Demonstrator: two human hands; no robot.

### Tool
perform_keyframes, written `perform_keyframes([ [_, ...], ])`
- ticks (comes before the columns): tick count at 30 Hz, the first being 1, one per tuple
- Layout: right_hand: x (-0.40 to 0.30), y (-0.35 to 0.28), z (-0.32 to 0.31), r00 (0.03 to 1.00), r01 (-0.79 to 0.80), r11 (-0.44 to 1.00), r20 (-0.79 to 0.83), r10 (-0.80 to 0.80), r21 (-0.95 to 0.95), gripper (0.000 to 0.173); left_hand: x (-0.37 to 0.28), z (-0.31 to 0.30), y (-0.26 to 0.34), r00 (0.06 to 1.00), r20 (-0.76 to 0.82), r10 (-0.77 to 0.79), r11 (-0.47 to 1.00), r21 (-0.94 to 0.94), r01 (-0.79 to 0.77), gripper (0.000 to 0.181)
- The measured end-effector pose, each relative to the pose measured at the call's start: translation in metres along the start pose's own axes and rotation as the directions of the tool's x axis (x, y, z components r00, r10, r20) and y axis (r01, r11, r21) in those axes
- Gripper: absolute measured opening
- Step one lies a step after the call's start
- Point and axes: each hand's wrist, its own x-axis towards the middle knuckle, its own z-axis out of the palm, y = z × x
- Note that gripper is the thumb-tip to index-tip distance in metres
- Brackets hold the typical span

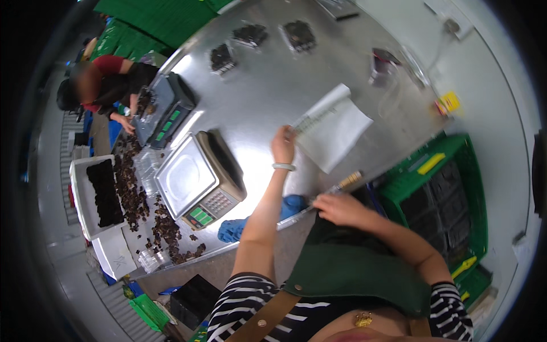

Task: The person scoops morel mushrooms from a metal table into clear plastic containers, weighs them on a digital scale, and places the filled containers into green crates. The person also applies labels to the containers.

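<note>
My left hand point(283, 145) grips the left edge of a white paper sheet point(335, 132), which bears writing and has a curled top. My right hand point(339, 208) is bent at the steel table's near edge, over the top of my green apron point(359, 269); whether its fingers hold something small cannot be told. Just beyond it lies an object with a light, banded handle point(350, 179). Crumpled blue material point(292, 206) sits between my arms, with more blue material point(233, 230) left of my left forearm. A beige digital scale point(218, 203) with an empty metal pan stands to the left.
Dark brown pieces point(132, 192) are strewn beside a white foam box point(79, 196). A co-worker point(107, 85) reaches toward a second scale point(171, 115). Filled clear packs point(299, 36) lie at the far side. A green crate point(478, 192) of black trays stands at right.
</note>
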Motion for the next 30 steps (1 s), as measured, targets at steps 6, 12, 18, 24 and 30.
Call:
perform_keyframes([
  [6,-0.024,-0.055,-0.162,0.746,0.029,0.954,-0.629,-0.220,-0.299,0.055,-0.080,-0.103,0.174,0.884,0.011,0.468,0.884,-0.007,-0.468,0.015],
  [12,-0.079,-0.064,-0.184,0.801,0.076,0.997,-0.596,-0.051,0.017,0.043,-0.162,-0.138,0.266,0.870,0.126,0.477,0.879,-0.047,-0.475,0.020],
  [18,-0.174,-0.086,-0.166,0.797,0.050,0.994,-0.604,0.021,0.101,0.028,-0.208,-0.119,0.285,0.935,0.121,0.335,0.935,-0.170,-0.313,0.010],
  [24,-0.251,-0.072,-0.144,0.742,-0.137,0.991,-0.663,0.102,-0.001,0.029,-0.232,-0.058,0.304,0.893,0.372,0.254,0.955,-0.244,-0.170,0.016],
  [30,-0.292,-0.046,-0.133,0.630,-0.117,0.993,-0.775,0.056,-0.023,0.035,-0.255,-0.009,0.306,0.778,0.609,0.150,0.933,-0.347,0.091,0.020],
])
